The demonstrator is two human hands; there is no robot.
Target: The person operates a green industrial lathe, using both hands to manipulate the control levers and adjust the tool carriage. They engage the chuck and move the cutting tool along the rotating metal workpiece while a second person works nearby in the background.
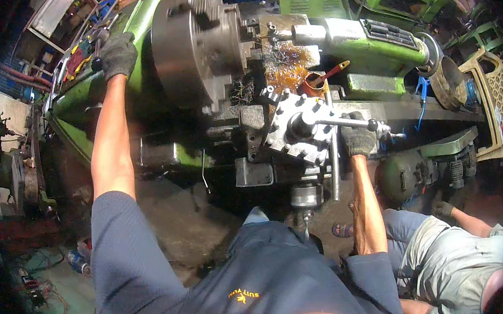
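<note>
At the upper left, my left hand (118,55), in a dark grey glove, is closed at a black-knobbed lever (97,64) on the green headstock (137,30) of a lathe. The large steel chuck (180,49) beside it looks smeared by motion. My right hand (358,136), gloved too, is at the right of the square tool post (301,127). The tool post's handle (344,122) crosses over this glove, whose fingers curl in and are partly hidden. What they grip does not show clearly. A long steel bar (334,170) stands close by.
A brush (334,69) rests in a reddish-brown pot (314,85) behind the tool post, near oily metal chips (289,64). The tailstock (357,43) stands at the back. A co-worker (457,270) crouches at lower right, below a green tank (402,175) and a plastic chair (498,107).
</note>
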